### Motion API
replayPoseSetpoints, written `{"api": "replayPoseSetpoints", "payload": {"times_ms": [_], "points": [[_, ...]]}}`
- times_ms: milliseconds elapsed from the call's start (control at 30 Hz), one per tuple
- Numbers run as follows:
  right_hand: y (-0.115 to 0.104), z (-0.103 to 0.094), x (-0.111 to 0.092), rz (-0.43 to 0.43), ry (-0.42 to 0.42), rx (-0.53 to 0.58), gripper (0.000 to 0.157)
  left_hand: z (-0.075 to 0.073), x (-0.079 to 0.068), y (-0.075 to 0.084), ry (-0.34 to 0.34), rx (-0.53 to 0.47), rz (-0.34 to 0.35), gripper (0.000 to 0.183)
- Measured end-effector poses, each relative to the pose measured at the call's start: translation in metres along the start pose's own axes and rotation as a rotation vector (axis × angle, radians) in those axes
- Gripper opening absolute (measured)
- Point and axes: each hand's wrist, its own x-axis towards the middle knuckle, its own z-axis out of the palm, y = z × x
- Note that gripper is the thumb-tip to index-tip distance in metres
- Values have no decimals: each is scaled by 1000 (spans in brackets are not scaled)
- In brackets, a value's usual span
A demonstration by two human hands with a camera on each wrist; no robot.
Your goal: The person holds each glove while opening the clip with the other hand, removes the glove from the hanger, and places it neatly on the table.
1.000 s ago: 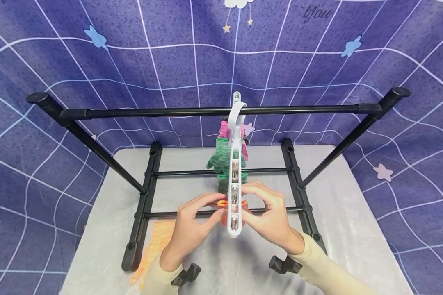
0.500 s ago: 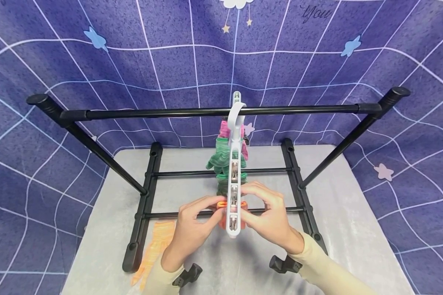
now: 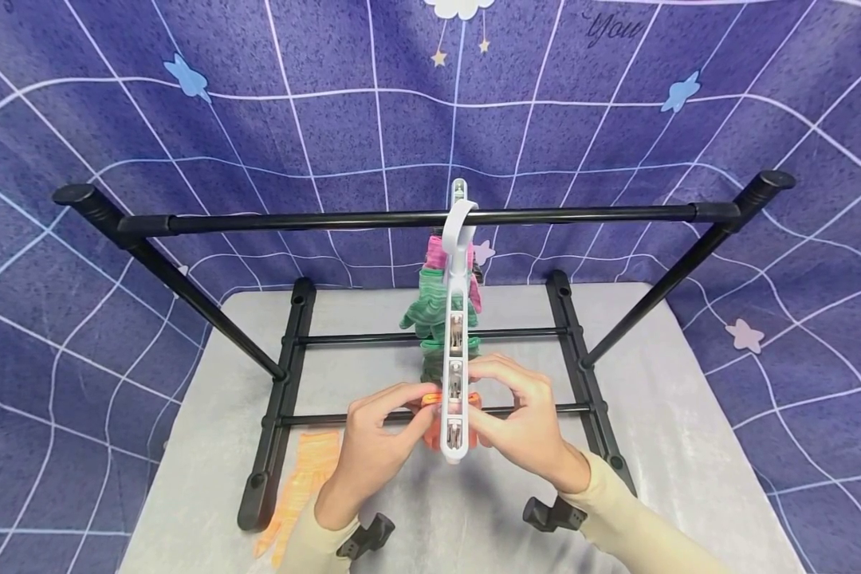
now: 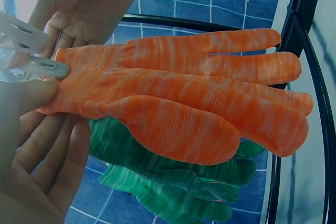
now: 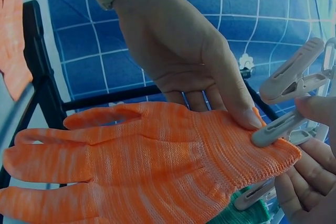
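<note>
An orange knit glove (image 4: 178,87) hangs from the near end of a white clip hanger (image 3: 457,279). In the right wrist view a pale clip (image 5: 278,128) sits over the glove's cuff. My left hand (image 3: 376,437) holds the cuff's left side between thumb and fingers. On the other side my right hand (image 3: 520,414) pinches the cuff, thumb pressed close beside the clip. Behind it hang green gloves (image 3: 430,307) and a pink glove (image 3: 435,253) further back. From the head view, the hanger hides part of the orange glove.
The hanger hooks over the top bar (image 3: 316,218) of a black rack. A lighter orange glove (image 3: 310,478) lies on the grey table (image 3: 208,446) at the left, beside the rack's foot (image 3: 261,470). A purple-blue gridded cloth (image 3: 258,135) covers the back and sides.
Both hands stay at the cuff with barely any movement. The hanger's near end shifts slightly, and the orange cuff moves a little between the fingers.
</note>
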Motion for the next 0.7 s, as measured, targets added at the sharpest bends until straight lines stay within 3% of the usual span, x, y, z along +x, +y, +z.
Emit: {"api": "replayPoseSetpoints", "payload": {"times_ms": [700], "points": [[3,0,1,-19,19,18,31,2,0,0,24,18,-1,26]]}}
